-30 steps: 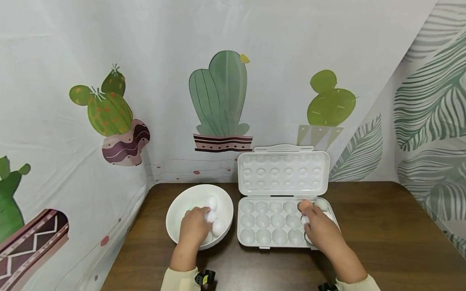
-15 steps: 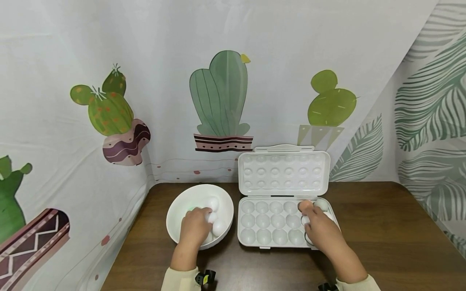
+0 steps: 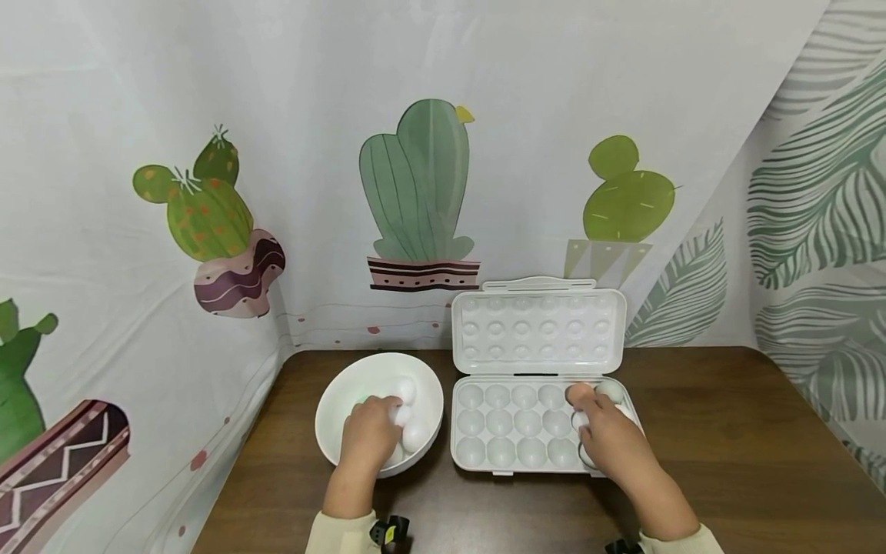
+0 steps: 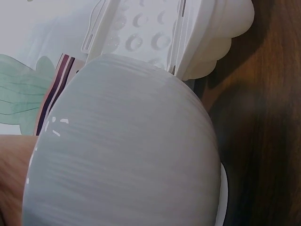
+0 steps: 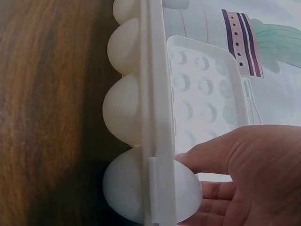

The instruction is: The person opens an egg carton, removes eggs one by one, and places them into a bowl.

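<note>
White plastic fills most of what I see on the dark wooden desk: a round bowl at the left and an open egg tray just to its right, the tray's dimpled lid standing up against the cactus-print cloth at the far side. My left hand reaches down into the bowl, its fingers curled over a white egg among the few eggs lying there; another egg sits just beyond it and one more just to the right, touching the hand. From the left wrist camera I get only the bowl's outer wall close up, with the tray's edge behind it, so the grip itself is hidden in that view. My right hand lies over the right end of the tray, fingers bent around an egg that it holds at a cup in the middle row. One egg already sits in the far right corner cup, just beside the fingertips. The right wrist camera shows the same egg seated against the tray's rim, with the thumb pressed on it. The cups towards the tray's left hold nothing.
</note>
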The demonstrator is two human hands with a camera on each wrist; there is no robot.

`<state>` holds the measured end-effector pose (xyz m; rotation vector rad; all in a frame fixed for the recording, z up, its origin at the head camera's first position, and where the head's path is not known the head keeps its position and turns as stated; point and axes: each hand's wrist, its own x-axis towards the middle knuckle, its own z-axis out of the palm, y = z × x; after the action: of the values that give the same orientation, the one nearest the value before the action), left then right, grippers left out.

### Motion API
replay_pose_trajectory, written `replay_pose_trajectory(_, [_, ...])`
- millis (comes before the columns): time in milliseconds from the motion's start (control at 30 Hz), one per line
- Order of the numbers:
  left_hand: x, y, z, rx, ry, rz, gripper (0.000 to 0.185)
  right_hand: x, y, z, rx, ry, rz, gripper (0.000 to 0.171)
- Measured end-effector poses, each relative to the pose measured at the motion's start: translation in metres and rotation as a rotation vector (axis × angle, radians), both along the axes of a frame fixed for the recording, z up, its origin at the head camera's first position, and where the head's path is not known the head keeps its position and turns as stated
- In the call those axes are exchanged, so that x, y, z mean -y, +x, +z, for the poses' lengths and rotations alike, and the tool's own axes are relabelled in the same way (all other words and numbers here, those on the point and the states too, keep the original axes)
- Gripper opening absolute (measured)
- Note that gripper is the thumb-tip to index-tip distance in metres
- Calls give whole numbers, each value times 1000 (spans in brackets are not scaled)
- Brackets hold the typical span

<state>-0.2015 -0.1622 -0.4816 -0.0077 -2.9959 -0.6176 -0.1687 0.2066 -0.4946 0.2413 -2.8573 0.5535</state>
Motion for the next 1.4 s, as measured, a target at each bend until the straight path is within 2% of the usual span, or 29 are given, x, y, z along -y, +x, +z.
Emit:
replay_pose_trajectory(333, [-2, -1, 3, -45, 126, 37, 37, 0, 0, 3, -25, -9, 12, 40])
replay_pose_trajectory(533, [-6, -1, 6, -109, 187, 33, 28, 1, 1, 5, -20, -12, 12, 37])
replay_pose_trajectory(733, [-14, 1, 10, -123, 281, 24, 22, 0, 2, 6, -43, -27, 10, 35])
replay_pose_trajectory(967, [-24, 4, 12, -186, 330, -2, 16, 1, 3, 8, -64, -35, 10, 34])
replay_pose_trajectory(1133, [-31, 6, 15, -209, 352, -27, 15, 2, 2, 8, -113, -44, 20, 34])
replay_pose_trajectory(1400, [-39, 11, 18, -265, 371, -97, 15, 5, 2, 10, -138, -105, 21, 34])
